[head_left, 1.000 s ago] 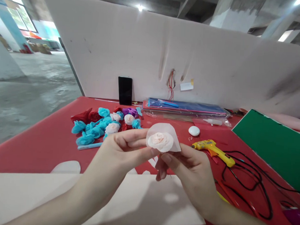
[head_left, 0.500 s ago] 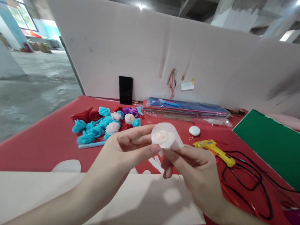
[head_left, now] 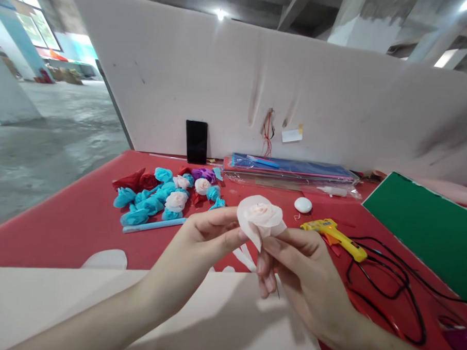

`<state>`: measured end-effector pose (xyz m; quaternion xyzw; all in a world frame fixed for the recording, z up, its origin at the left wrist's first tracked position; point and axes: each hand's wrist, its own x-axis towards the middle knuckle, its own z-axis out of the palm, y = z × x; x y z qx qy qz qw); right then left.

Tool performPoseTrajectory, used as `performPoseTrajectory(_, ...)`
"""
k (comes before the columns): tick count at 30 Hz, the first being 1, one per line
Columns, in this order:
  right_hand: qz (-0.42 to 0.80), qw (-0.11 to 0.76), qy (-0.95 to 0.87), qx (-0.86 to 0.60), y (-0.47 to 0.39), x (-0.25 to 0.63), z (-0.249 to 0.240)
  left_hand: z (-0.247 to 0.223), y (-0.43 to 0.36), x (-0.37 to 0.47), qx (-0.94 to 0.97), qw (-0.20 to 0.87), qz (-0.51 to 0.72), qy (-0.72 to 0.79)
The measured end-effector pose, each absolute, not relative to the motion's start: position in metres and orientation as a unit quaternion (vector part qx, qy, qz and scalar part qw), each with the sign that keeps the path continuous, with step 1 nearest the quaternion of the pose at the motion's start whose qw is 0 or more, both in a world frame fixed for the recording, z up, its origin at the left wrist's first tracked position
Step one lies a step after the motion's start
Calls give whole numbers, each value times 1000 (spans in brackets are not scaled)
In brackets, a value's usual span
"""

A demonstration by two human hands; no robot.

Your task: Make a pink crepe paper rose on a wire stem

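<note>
Between my two hands is a pale pink paper flower (head_left: 261, 215), with tight petals at its centre and a wider petal round the outside. My left hand (head_left: 211, 241) pinches that outer petal at its left edge, thumb in front and fingers behind. Below the bloom, my right hand (head_left: 299, 260) grips the flower's base between thumb and fingers. A thin dark stem end pokes out under the right fingers. Beneath both hands lies a long cream paper sheet (head_left: 196, 318), and white paper strips (head_left: 245, 257) show behind them.
Blue, red, purple and pink paper flowers (head_left: 165, 192) cluster at the left, beside a light blue roll (head_left: 150, 225). A yellow glue gun (head_left: 335, 237) with a black cord lies right. Behind are a phone (head_left: 196, 142), bagged paper (head_left: 291, 167) and a green board (head_left: 420, 229).
The flower has turned, so its outer petal now wraps across the left and front rather than standing at the back right. My right fingers have shifted lower beneath it.
</note>
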<state>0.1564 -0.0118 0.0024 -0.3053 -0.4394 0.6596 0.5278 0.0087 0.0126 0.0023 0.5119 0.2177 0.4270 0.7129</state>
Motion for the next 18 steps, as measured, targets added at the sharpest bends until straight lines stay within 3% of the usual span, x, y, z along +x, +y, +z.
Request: performPoseTrajectory(18, 721, 509, -376, -282, -15, 152, 4, 3, 14, 5, 514, 672, 474, 243)
